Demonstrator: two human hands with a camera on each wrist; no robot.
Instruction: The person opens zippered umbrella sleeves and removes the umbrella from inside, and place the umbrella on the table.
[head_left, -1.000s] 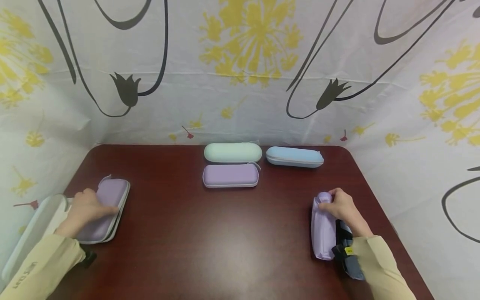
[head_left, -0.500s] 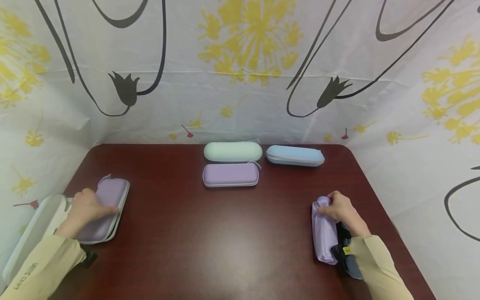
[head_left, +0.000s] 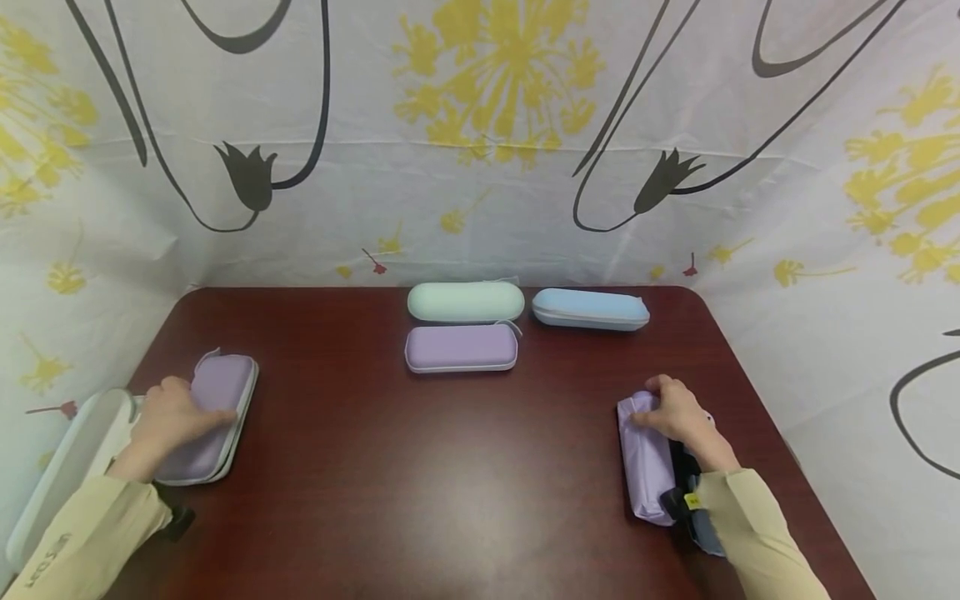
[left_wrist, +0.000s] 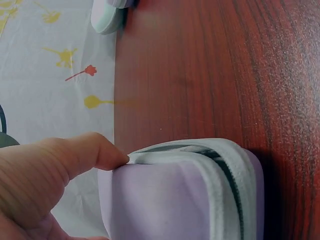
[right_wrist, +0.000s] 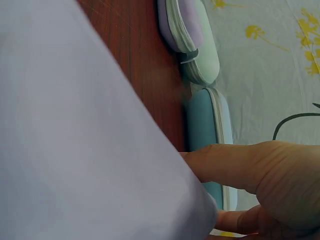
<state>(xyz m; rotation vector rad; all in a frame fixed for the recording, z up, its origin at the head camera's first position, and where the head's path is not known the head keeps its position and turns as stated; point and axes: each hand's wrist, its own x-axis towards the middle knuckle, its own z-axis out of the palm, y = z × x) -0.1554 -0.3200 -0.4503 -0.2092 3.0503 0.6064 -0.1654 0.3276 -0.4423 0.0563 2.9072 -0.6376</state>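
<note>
At the left, my left hand (head_left: 165, 423) grips a purple zip case (head_left: 225, 387), thumb at one side and fingers at the other. The left wrist view shows the thumb on the rim of this case (left_wrist: 160, 200), its pale zip seam parted. At the right, my right hand (head_left: 678, 417) holds the upper end of a purple folded umbrella (head_left: 647, 471), thumb across its near side. The umbrella's cloth (right_wrist: 85, 130) fills much of the right wrist view. Under the right wrist lies a grey-blue item (head_left: 705, 525), mostly hidden by the sleeve.
Along the back of the brown table (head_left: 337, 433) lie a mint case (head_left: 465, 302), another purple case (head_left: 461, 348) and a blue case (head_left: 590, 309). A long whitish case (head_left: 63, 479) lies at the far left, beside the left forearm. Patterned cloth hangs behind.
The umbrella's top end has swung a little left under my right hand, so it slants more. My left hand and its case have stayed in place.
</note>
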